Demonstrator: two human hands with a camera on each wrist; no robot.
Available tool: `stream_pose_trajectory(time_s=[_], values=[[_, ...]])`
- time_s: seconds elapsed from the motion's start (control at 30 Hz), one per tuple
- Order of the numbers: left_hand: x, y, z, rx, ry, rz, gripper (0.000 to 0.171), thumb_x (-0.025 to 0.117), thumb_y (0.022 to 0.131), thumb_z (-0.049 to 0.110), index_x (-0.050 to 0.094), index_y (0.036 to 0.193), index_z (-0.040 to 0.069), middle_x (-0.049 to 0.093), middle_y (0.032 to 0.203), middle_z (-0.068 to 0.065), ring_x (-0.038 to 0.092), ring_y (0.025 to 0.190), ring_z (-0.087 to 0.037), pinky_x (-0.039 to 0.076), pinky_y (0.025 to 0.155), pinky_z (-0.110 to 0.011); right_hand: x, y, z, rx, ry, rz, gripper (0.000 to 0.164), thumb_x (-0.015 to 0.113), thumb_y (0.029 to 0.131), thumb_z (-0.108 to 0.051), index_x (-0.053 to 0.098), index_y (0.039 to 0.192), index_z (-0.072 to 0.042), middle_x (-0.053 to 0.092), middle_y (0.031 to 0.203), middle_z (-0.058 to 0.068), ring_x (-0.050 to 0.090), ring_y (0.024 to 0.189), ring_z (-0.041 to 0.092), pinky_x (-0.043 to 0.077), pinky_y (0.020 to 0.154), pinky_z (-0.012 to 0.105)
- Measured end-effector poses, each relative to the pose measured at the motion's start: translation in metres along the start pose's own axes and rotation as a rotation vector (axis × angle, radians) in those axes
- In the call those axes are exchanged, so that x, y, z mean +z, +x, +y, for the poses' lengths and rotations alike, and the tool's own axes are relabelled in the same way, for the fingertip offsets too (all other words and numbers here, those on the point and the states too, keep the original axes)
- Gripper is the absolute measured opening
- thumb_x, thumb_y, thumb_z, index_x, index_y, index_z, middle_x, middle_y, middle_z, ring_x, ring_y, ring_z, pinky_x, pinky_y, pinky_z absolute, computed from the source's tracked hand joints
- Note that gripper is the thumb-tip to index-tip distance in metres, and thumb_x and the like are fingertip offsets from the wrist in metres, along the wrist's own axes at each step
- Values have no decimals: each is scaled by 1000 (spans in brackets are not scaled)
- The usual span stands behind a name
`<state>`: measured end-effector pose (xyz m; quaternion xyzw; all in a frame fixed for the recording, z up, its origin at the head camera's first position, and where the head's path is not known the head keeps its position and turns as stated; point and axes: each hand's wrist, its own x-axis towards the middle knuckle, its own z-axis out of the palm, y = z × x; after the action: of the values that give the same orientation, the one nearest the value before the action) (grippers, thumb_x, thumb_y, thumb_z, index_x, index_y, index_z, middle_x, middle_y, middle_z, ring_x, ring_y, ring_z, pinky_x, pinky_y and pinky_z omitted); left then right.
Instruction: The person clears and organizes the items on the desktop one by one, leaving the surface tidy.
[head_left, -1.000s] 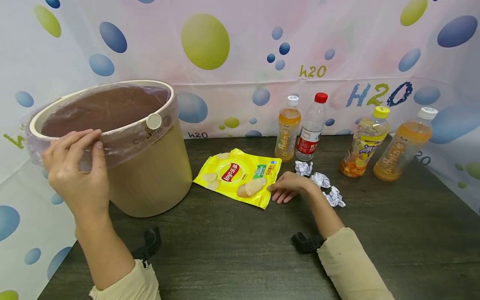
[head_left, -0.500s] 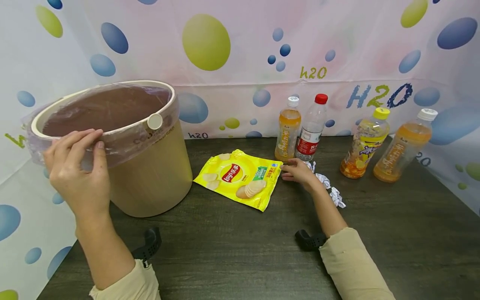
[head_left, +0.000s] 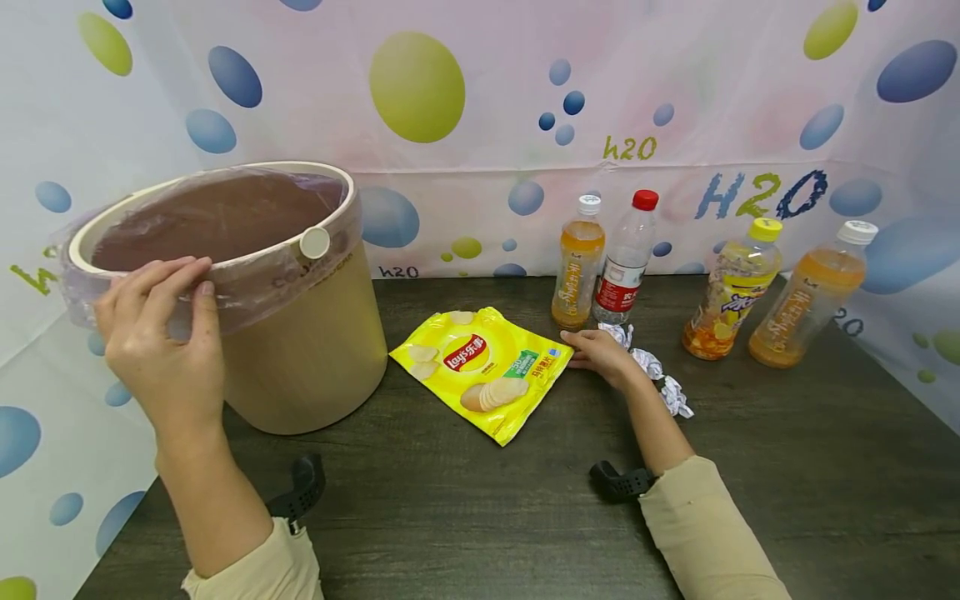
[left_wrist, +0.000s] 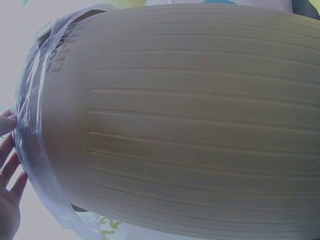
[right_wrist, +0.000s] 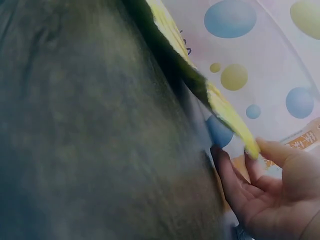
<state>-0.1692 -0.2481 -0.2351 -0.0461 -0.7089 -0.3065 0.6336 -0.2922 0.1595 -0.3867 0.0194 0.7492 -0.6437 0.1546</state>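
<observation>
My left hand (head_left: 161, 333) holds the near rim of a tall beige trash bin (head_left: 315, 358), whose mouth is lined with a thin clear plastic bag (head_left: 255, 296) folded over the edge. In the left wrist view, fingers (left_wrist: 19, 185) touch the liner at the rim. My right hand (head_left: 603, 357) pinches the right corner of a yellow Lay's chip bag (head_left: 480, 367). The right wrist view shows that corner between thumb and fingers, with the chip bag (right_wrist: 227, 112) lifted off the table along this side.
Crumpled white paper balls (head_left: 647, 363) lie just right of my right hand. Behind them stand an orange drink bottle (head_left: 577, 267) and a red-capped bottle (head_left: 624, 267). Farther right are a yellow-capped bottle (head_left: 731, 292) and another orange drink bottle (head_left: 810, 300). A patterned curtain (head_left: 480, 108) hangs behind.
My right hand moved up along the chip bag's right edge to its corner and took hold of it. The bag has turned, its lower corner shifting toward me. My left hand stayed at the rim.
</observation>
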Motion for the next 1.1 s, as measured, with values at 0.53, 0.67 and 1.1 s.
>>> stream_pose_trajectory(time_s=[0.53,0.67,1.1], values=[[-2,-1,0,7,-1,-2,13,65,83,7,73,92,2,68,95,-11,53,102,-22,27,101,-32,2,-4,2,-37,-32,-175,46,48,96,-18,40,133,6,56,112,13,57,87,15,48,80,29],[-2,-1,0,9,-3,-4,13,65,83,7,73,92,2,68,95,-11,53,102,-22,27,101,-32,3,-4,4,-61,-36,-231,44,47,96,-13,38,136,3,52,119,16,57,90,18,48,82,31],[-2,-1,0,12,1,-17,13,65,83,7,73,93,2,68,97,-10,52,103,-21,26,101,-32,9,-4,2,-69,-55,-285,46,47,96,-19,38,135,4,46,128,20,52,106,26,41,92,39]])
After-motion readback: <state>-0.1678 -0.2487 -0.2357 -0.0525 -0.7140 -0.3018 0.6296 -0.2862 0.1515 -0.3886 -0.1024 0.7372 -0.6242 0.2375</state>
